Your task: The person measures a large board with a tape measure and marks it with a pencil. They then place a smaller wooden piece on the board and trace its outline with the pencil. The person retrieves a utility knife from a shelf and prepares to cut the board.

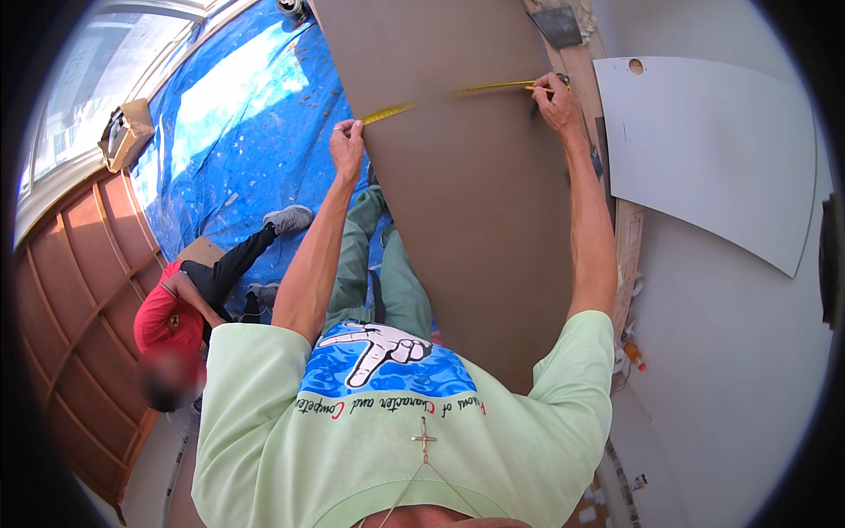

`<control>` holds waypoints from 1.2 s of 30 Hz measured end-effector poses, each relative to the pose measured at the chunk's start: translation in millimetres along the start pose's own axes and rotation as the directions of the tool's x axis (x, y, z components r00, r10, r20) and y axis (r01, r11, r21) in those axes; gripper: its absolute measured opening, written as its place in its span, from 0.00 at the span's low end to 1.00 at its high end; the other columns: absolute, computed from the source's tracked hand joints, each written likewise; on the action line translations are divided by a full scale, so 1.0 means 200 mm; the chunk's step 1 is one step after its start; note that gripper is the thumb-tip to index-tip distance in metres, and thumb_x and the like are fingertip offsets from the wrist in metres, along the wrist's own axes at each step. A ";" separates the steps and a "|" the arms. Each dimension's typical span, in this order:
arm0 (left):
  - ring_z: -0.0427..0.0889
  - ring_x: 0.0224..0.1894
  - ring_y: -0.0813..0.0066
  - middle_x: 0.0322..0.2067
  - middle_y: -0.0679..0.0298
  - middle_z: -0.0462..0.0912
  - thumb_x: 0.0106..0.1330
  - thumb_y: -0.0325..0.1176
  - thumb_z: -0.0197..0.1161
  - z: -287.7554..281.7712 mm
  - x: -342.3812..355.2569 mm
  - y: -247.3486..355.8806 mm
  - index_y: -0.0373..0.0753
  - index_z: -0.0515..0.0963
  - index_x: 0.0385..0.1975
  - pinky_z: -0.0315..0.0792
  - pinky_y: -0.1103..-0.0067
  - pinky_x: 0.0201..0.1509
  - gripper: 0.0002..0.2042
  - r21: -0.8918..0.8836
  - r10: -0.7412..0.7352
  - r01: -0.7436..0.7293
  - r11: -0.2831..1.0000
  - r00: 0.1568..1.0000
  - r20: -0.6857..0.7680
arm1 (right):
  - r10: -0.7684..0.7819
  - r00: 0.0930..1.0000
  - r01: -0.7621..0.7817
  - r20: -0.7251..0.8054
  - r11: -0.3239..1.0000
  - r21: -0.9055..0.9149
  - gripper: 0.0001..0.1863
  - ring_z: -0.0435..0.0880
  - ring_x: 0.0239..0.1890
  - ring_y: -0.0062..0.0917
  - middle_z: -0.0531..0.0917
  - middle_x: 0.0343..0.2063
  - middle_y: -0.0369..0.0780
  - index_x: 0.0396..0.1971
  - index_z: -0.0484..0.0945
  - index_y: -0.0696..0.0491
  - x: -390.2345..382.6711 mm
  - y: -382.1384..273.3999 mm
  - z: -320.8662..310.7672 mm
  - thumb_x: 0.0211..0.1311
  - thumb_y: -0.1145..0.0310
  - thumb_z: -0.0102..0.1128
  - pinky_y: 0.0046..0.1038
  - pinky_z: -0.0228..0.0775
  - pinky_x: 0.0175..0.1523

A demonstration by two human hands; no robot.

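Brown board (475, 194): long and flat, running away from the person, with its near end beside the legs in green trousers (407, 286).
Tape measure (387, 114): yellow blade drawn across the board from its left edge to its right edge; the middle stretch is blurred.
Left hand (347, 148): at the board's left edge, thumb and fingers pinching the blade's end there.
Right hand (558, 107): at the board's right edge, fingers curled, pinching a pencil (538, 89) that points left over the board; whether they also grip the tape, I cannot tell.
Blue sheet (211, 150): spread on the floor left of the board, spotted and partly sunlit.
Co-worker (172, 312): left of the board, in a red shirt and dark trousers, one shoe on the sheet.
Paper bag (130, 132): well left of the board, at the sheet's edge near the window (88, 84).
Can (292, 9): just left of the board's far end, cut off by the picture's edge.
White panel (704, 150): right of the board, with a round hole near one corner.
Wooden panelling (84, 326): far left of the board, reddish brown with raised strips.
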State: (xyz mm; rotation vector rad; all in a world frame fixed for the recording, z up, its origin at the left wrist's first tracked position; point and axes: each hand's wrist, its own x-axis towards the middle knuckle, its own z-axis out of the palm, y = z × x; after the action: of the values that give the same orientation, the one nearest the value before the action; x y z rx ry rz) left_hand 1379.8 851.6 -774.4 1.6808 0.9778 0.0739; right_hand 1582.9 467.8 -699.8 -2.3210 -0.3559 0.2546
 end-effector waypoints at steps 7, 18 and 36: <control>0.82 0.35 0.71 0.33 0.58 0.85 0.68 0.40 0.63 0.01 0.02 -0.05 0.32 0.80 0.43 0.76 0.75 0.41 0.16 0.009 0.021 -0.021 1.000 1.000 -0.022 | 0.047 0.999 -0.047 0.020 0.999 -0.009 0.11 0.83 0.38 0.39 0.82 0.34 0.46 0.37 0.75 0.56 0.00 -0.03 -0.01 0.64 0.63 0.54 0.36 0.74 0.45; 0.79 0.37 0.75 0.35 0.61 0.83 0.69 0.38 0.62 -0.01 0.00 0.00 0.30 0.78 0.45 0.73 0.78 0.42 0.15 0.010 -0.009 0.009 1.000 1.000 0.016 | 0.069 0.996 -0.074 0.056 0.994 0.083 0.11 0.84 0.35 0.30 0.84 0.32 0.43 0.34 0.75 0.57 0.01 -0.04 -0.04 0.66 0.63 0.53 0.32 0.74 0.42; 0.80 0.36 0.75 0.34 0.61 0.84 0.68 0.38 0.63 -0.07 0.06 0.01 0.32 0.80 0.42 0.74 0.77 0.43 0.14 -0.015 0.029 -0.027 1.000 0.992 0.124 | 0.235 0.972 -0.198 0.010 0.841 -0.504 0.46 0.79 0.54 0.46 0.79 0.50 0.51 0.65 0.65 0.45 0.00 -0.08 -0.24 0.47 0.40 0.70 0.46 0.73 0.54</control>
State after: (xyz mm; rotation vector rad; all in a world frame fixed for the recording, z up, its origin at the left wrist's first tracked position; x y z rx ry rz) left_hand 1382.0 869.5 -773.8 1.6667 0.8588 -0.0056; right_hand 1594.0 446.2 -655.9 -2.8811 -0.2069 0.3961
